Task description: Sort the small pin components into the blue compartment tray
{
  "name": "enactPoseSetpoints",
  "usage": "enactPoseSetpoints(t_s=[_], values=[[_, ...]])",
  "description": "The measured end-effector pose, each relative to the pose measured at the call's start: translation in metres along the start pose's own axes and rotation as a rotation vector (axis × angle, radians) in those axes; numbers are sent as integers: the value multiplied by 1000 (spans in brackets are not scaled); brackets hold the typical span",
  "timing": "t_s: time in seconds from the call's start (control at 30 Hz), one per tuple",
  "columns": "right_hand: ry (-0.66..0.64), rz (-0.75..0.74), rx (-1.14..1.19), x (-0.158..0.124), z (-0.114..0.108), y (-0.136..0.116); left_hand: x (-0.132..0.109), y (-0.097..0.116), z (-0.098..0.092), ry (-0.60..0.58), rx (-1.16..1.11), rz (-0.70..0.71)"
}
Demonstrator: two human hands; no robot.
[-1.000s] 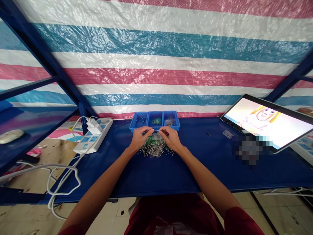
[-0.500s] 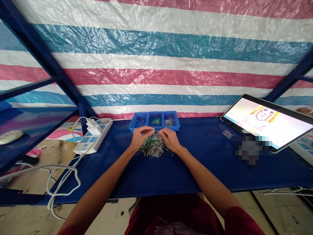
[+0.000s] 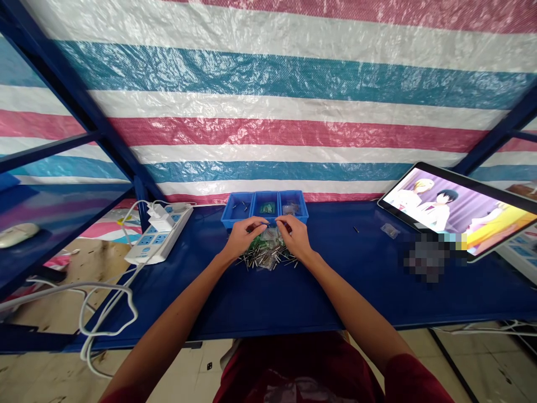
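My left hand (image 3: 245,235) is over the left side of a heap of small metal rods (image 3: 262,258), thumb and forefinger nearly together. Facing it, my right hand (image 3: 294,235) makes a similar pinch, with a narrow gap between the two sets of fingertips. Whatever either pinch holds is too small to make out. Below them, green pieces and clear plastic bags (image 3: 272,234) lie mixed with the rods. Just beyond my fingers stands a blue three-section tray (image 3: 251,210). Its left section has a few rods, the middle a green bagged item, the right clear small bags.
On the left are a white power strip (image 3: 161,239) and loose white cables (image 3: 135,302). A tablet-like screen (image 3: 453,207) stands at the right. One rod (image 3: 356,229) and a small clear bag (image 3: 390,230) lie apart on the blue table (image 3: 268,310). Striped sheeting hangs behind.
My hands have drawn slightly apart, opening a gap between fingertips that were almost meeting over a small piece. The picture on the screen has changed.
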State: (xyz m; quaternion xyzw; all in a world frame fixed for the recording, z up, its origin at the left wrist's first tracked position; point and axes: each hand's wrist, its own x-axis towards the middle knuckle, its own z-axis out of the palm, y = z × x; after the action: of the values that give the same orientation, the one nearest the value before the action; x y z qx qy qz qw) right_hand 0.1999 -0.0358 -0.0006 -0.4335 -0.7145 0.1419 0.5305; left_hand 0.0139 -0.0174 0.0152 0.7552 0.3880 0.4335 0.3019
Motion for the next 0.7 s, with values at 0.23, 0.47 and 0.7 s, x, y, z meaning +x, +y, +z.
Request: enactPoseSetpoints(t_s=[0.23,0.47,0.7], values=[[-129,-79,56,-1,1,0,0,2,0,52,-211,-93],[-190,-141,47,-3,3,-1,-3,9,2,49,-198,-106],[-218,-131,29,-3,2,-3,-3,12,3,42,-160,-107]])
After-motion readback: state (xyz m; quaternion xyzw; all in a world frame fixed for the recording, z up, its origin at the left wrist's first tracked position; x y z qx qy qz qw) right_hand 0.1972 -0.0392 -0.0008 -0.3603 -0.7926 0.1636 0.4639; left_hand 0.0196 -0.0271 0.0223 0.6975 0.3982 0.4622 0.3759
